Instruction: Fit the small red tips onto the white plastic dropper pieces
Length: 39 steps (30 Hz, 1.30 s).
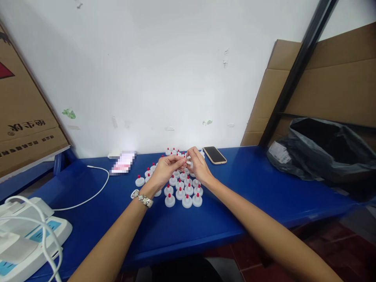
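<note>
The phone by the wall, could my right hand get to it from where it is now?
Probably yes. The phone lies flat on the blue table, just beyond and beside your right hand, with bare tabletop between them. That hand does seem to pinch a small white piece with the left hand.

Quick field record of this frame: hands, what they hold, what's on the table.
surface: blue table against a white wall
left hand: left hand raised over the caps, fingers pinching a small white piece; watch on the wrist
right hand: right hand meeting the left, fingers on the same small piece
caps: white caps with red tips standing in rows under the hands
phone: phone lying flat, behind and right of the caps
cable: white cable at left
bag: black bag at right
boxes: cardboard boxes behind the bag
</note>
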### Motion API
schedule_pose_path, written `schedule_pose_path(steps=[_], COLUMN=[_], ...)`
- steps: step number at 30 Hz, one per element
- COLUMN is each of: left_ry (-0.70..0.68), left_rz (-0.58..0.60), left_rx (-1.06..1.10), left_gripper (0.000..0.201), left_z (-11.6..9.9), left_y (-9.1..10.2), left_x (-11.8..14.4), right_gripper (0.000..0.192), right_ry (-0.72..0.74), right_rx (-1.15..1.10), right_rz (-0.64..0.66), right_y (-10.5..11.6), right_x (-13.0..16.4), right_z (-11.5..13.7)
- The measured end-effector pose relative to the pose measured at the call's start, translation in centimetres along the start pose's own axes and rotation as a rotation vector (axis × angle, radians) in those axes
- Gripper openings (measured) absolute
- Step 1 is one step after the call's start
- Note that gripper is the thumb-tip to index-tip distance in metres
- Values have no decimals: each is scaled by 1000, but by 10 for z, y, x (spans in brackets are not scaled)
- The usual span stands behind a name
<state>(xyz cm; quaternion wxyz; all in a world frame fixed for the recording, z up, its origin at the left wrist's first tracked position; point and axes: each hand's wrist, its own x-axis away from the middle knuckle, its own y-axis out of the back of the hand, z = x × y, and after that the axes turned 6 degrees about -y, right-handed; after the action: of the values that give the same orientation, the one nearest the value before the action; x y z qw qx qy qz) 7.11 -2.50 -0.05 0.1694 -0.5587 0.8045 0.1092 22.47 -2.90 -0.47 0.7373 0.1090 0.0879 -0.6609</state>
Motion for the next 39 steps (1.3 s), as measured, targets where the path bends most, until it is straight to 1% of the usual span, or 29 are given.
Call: schedule_pose_path(steps=[3,5,7,9,11,13,15,16,18,21,25,30,33,35,37,39], left_ry=[-42,-52,-58,-68,-94,-153,-225,-265,-327,-341,-292,-234,-198,-200,-222,-241], left_rz=[-22,-24,-20,-13,-28,-76,-82,-64,1,93,207,287,333,341,325,298], left_rx=[10,-5,-32,-92,-208,-367,-570,-674,-853,-1024,-1152,-1211,-1210,-1213,-1229,-1252], left_gripper=[27,27,29,30,31,31,28,25,20,20,21,22,23,25,29,34], left_z=[4,3,-2,-9,-16,-18,-16,-13,-5,6,13,17,15,8,-2,-12], left_y=[-4,-6,-5,2,13,26,37,41,45,45,44,49,49,46,39,31], left_x=[1,0,-1,-4,-6,-7,-7,-7,-8,-9,-11,-14,-15,-14,-12,-13], right_gripper=[37,38,40,42,45,47,47,47,47,47,48,51,56,55,44,27], right_ry=[13,17,5,-2,32,89,120,118,92,60,66,94,100,85,61,29], right_rx=[13,5,-1,51,150,228,255,257,262,284,310,325,351,424,536,644], right_rz=[-41,-49,-22,29,36,-28,-103,-123,-120,-68,-42,-76,-133,-183,-240,-283], right_y=[-3,-4,-5,-4,-1,5,12,15,20,21,20,28,40,51,62,74], right_x=[-1,-1,-2,-3,-7,-11,-15,-17,-18,-18,-16,-18,-24,-29,-34,-39], right_z=[-2,-3,-3,-2,-2,-3,-7,-9,-14,-18,-16,-9,-8,-9,-13,-20])
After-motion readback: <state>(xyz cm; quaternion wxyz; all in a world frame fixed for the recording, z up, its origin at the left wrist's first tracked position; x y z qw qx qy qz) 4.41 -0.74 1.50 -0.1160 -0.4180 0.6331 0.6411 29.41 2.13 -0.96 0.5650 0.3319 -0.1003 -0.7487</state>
